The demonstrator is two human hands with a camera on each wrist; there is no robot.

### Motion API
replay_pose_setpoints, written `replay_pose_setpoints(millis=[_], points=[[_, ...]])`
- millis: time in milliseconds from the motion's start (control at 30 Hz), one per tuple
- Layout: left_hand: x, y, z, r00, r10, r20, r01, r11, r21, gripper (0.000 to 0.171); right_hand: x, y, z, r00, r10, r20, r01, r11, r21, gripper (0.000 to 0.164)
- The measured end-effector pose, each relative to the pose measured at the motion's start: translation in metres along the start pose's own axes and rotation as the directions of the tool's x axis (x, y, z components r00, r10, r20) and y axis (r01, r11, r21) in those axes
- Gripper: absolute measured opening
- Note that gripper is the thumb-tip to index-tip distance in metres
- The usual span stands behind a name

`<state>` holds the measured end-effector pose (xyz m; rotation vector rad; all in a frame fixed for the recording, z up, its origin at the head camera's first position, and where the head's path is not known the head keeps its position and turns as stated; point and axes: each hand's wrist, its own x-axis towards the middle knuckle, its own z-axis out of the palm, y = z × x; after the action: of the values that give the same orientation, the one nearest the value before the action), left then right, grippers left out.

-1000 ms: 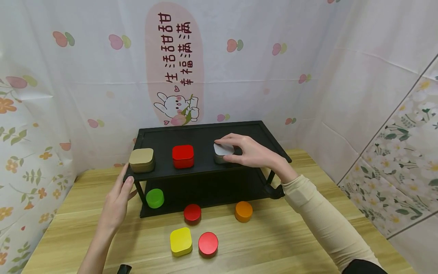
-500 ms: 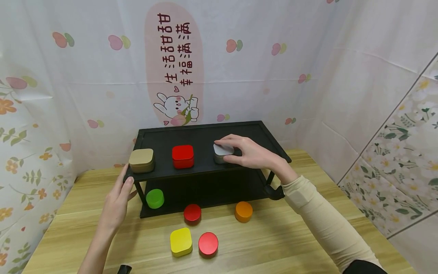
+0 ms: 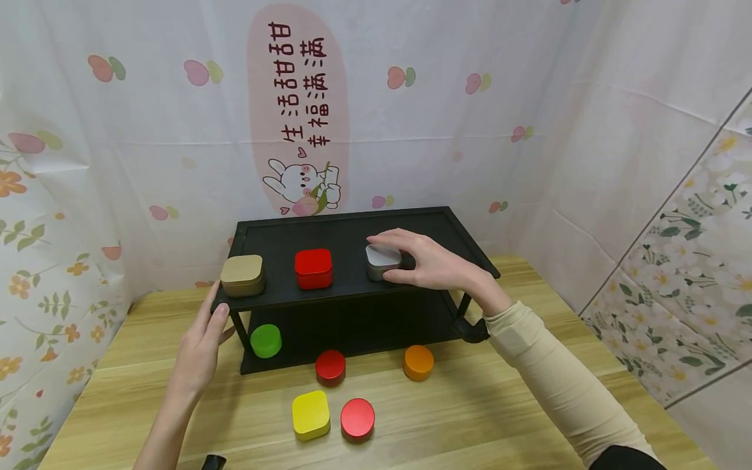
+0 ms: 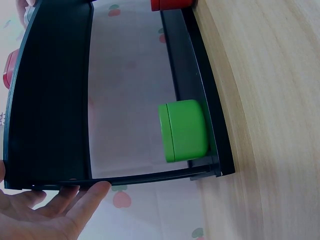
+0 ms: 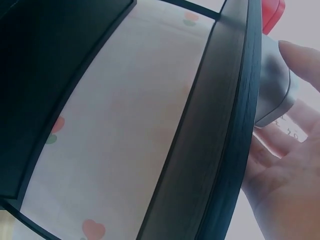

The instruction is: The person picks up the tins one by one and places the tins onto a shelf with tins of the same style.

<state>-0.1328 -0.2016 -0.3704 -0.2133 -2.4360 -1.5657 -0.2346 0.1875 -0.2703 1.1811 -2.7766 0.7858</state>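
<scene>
A black two-tier rack (image 3: 352, 233) stands at the back of the table. On its upper shelf, a gold square tin (image 3: 243, 275), a red square tin (image 3: 314, 269) and a silver tin (image 3: 382, 261) sit in a row. My right hand (image 3: 425, 261) is at the silver tin, thumb in front and fingers behind, spread a little apart; whether they still touch it is unclear. My left hand (image 3: 200, 346) rests against the rack's left edge near the gold tin, its fingers fairly straight. A green round tin (image 3: 266, 341) is on the lower shelf, at the left.
Before the rack, on the wooden table (image 3: 499, 418), lie two red round tins (image 3: 331, 367), an orange round tin (image 3: 418, 363) and a yellow square tin (image 3: 311, 414). A patterned curtain (image 3: 176, 163) hangs behind. A black object (image 3: 472, 329) sits by the rack's right leg.
The thumb and fingers of my right hand have spread slightly wider around the silver tin, which stays in place. My left hand and the other tins have not moved.
</scene>
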Motion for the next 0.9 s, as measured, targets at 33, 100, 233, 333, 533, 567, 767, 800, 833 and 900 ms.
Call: replay_pose_setpoints(millis=[33,100,233,333,533,567,767,800,833,900], points=[[0.0,0.0,0.0,1.0,-0.001,0.0,0.001,1.0,0.0,0.056,0.0,0.0,0.0,1.0,0.0,-0.004,0.0,1.0,-0.002,0.064],[0.0,0.0,0.0,1.0,0.0,0.0,0.0,1.0,0.0,0.056,-0.002,0.0,-0.001,1.0,-0.001,-0.016,0.001,1.0,-0.005,0.065],[0.0,0.0,0.0,1.0,0.007,-0.001,-0.007,1.0,-0.001,0.055,-0.005,-0.002,-0.002,0.999,-0.002,-0.042,0.002,1.0,-0.013,0.065],[-0.001,0.0,0.0,1.0,0.006,-0.002,-0.006,1.0,-0.004,0.055,-0.008,-0.004,-0.002,0.998,-0.003,-0.068,0.002,1.0,-0.012,0.065],[-0.001,0.001,0.001,1.0,0.004,-0.002,-0.004,1.0,0.0,0.055,-0.016,-0.01,-0.001,0.992,-0.004,-0.127,0.0,1.0,-0.031,0.064],[-0.001,0.001,0.001,1.0,0.005,-0.001,-0.005,1.0,-0.001,0.055,-0.017,-0.011,0.0,0.991,-0.003,-0.136,-0.001,0.999,-0.036,0.064],[0.0,0.0,0.0,1.0,0.007,0.0,-0.007,1.0,-0.001,0.056,-0.025,-0.019,0.001,0.985,-0.019,-0.173,0.01,0.999,-0.051,0.065],[0.0,0.0,0.0,1.0,0.005,0.0,-0.005,1.0,-0.001,0.055,-0.026,-0.021,0.001,0.984,-0.023,-0.176,0.014,0.999,-0.052,0.065],[0.0,0.0,0.0,1.0,0.004,-0.001,-0.004,1.0,0.002,0.055,-0.027,-0.022,0.001,0.983,-0.029,-0.18,0.019,0.998,-0.054,0.065],[0.0,0.0,0.0,1.0,0.002,-0.001,-0.002,1.0,0.007,0.055,-0.029,-0.024,0.002,0.982,-0.038,-0.186,0.028,0.998,-0.055,0.065]])
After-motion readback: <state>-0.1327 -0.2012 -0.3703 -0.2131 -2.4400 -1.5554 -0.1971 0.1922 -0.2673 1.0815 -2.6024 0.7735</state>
